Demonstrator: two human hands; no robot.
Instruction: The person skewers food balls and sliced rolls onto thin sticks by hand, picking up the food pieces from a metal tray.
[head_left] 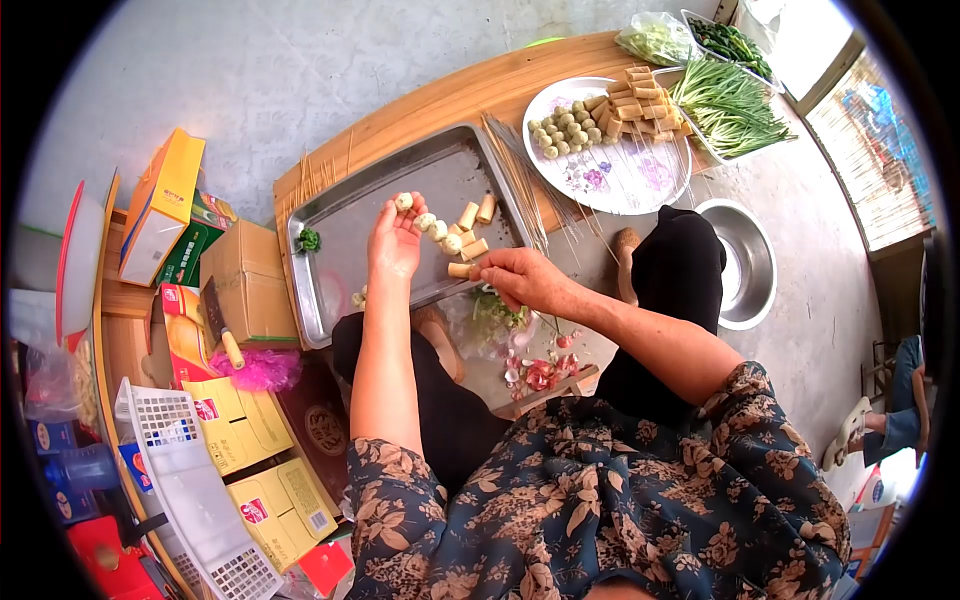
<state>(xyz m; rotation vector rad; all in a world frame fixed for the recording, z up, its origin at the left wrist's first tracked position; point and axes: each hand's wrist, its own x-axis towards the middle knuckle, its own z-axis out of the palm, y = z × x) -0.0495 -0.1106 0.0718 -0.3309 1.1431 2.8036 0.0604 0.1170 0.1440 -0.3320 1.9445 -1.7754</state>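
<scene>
My left hand is turned palm up above the metal tray, its fingers curled around a pale, green-flecked ball. Several similar balls lie in a slanting row just right of it; whether a skewer runs through them I cannot tell. My right hand is closed, with thumb and forefinger pinched at the end of a short tan roll by the tray's near edge. More tan rolls lie near the balls. A green sprig rests at the tray's left side.
Thin skewers lie along the tray's right side. A floral plate holds balls and rolls; greens stand beyond. A steel basin sits right. Boxes and a knife are left. Another person's leg shows far right.
</scene>
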